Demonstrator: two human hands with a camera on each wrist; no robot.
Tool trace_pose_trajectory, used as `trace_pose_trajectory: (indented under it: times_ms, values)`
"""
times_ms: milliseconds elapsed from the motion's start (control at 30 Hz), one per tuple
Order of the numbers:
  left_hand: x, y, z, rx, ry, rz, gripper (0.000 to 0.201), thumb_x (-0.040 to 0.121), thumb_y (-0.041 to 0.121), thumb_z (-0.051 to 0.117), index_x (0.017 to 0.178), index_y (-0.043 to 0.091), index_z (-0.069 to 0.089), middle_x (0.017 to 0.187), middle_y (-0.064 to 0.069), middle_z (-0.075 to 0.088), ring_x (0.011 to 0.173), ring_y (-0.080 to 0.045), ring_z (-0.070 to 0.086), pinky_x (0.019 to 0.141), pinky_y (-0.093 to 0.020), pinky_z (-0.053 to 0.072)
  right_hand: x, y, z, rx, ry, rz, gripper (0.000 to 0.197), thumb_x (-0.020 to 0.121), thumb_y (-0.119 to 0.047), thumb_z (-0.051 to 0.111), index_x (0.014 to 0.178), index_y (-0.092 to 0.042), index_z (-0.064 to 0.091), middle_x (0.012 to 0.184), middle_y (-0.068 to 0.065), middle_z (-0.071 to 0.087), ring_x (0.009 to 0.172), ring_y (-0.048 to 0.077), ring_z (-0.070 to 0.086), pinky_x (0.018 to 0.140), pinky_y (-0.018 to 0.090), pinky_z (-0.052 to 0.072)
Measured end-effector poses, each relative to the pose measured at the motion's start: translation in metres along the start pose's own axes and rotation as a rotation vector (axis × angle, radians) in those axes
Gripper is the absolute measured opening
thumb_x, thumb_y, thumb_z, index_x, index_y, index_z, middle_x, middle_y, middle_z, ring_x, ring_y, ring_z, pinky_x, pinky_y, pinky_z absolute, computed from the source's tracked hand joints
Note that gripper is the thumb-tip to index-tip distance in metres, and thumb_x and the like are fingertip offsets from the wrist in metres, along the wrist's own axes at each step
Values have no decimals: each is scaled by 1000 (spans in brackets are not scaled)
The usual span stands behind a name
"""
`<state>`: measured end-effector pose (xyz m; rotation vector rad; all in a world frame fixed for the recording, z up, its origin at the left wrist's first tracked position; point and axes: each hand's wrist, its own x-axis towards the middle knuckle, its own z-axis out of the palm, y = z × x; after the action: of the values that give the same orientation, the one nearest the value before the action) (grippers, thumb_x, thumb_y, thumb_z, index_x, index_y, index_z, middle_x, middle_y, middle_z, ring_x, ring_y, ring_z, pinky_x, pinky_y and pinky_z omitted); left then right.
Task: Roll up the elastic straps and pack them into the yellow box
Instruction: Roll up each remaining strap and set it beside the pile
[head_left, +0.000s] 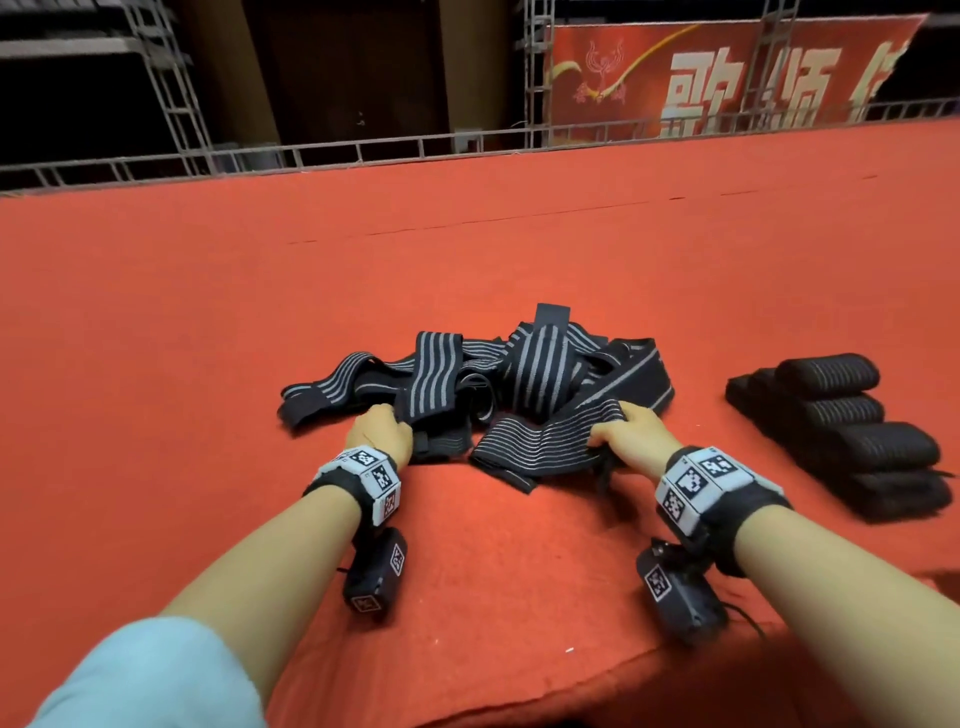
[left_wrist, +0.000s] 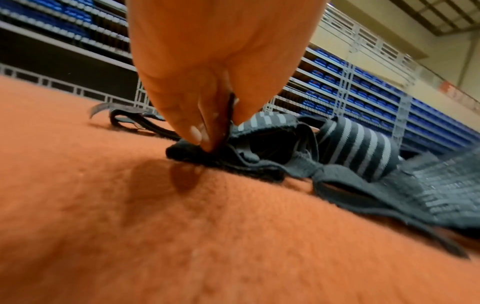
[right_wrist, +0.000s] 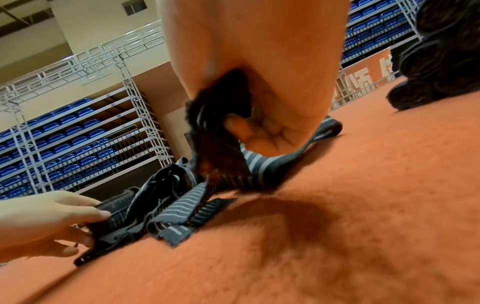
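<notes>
A tangled heap of black elastic straps with grey stripes (head_left: 483, 374) lies on the red carpet in the head view. My left hand (head_left: 382, 428) pinches one black strap end (left_wrist: 226, 131) at the heap's near left, thumb and fingers closed on it. My right hand (head_left: 631, 431) grips the end of a finely striped strap (head_left: 540, 441) that stretches between both hands; in the right wrist view its fingers curl round the dark strap (right_wrist: 221, 127). The left hand (right_wrist: 44, 222) shows there too, holding strap ends. No yellow box is in view.
Several rolled black straps (head_left: 852, 436) are stacked in a row at the right on the carpet (head_left: 467, 571). A metal truss rail (head_left: 363, 150) and a red banner (head_left: 727, 78) line the far edge. The carpet's near edge drops off below my forearms.
</notes>
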<state>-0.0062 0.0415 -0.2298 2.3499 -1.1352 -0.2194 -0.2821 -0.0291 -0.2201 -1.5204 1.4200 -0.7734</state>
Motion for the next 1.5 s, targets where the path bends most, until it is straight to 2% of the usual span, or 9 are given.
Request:
trace_pose_trajectory:
  times_ms: [267,500,633,900,967,1067,1167,1233,1500]
  values:
    - [-9,-11,-63,-335,460,-61,28,97,14,44,106,-5,62,109,-32,62,102,-47,56,82,-43,42,-17,-15,-27,150,114,-12,30,52,-32,73,66,-6,72,79,12,74,86,33,69,84,45,53]
    - [-47,19,-164,-627,838,260,24,95,19,47,94,0,61,84,-20,62,76,-33,53,69,-35,35,-70,-88,-29,341,101,-173,14,81,-19,67,68,-15,69,77,5,70,77,25,65,79,36,52]
    - [-66,34,-192,-711,637,373,20,88,24,54,87,9,67,72,-2,55,69,-18,46,63,-26,34,-102,-126,-31,513,72,-267,15,89,-13,61,75,-16,64,71,0,65,68,16,60,57,20,49]
    - [-107,31,-182,-893,142,275,22,91,9,49,70,13,55,67,-3,52,59,-16,46,59,-27,39,-143,-166,-28,684,-115,-337,15,95,-22,57,98,-8,61,87,10,65,71,21,63,70,35,52]
    - [-115,25,-179,-920,13,222,10,80,10,54,77,1,57,77,-16,56,71,-25,50,69,-34,40,-149,-168,-25,721,-104,-331,12,95,-19,55,94,-8,61,84,9,65,69,20,63,64,32,52]
    - [-130,17,-170,-1097,-243,25,40,51,26,57,82,0,59,83,-21,53,71,-31,53,68,-35,44,-153,-171,-22,846,-70,-330,14,93,-15,51,97,-5,60,82,9,64,67,20,62,60,30,51]
    - [-156,14,-158,-1164,-599,-81,39,80,15,37,70,-7,68,76,-22,68,60,-27,67,56,-24,56,-159,-175,-19,926,-111,-343,17,93,-15,49,103,-4,57,82,9,62,65,18,61,61,29,51]
    - [-163,11,-147,-1284,-760,-90,43,81,14,38,96,-16,64,103,-31,67,88,-36,70,80,-39,59,-164,-174,-16,889,-155,-308,17,92,-18,49,99,-5,57,80,8,62,66,19,61,64,30,50]
    - [-153,13,-126,-1726,-644,-177,15,76,19,56,84,7,60,98,-11,67,89,-28,67,82,-38,55,-171,-135,-29,493,-365,-168,11,69,-11,50,58,-11,50,56,4,51,54,22,50,56,26,44]
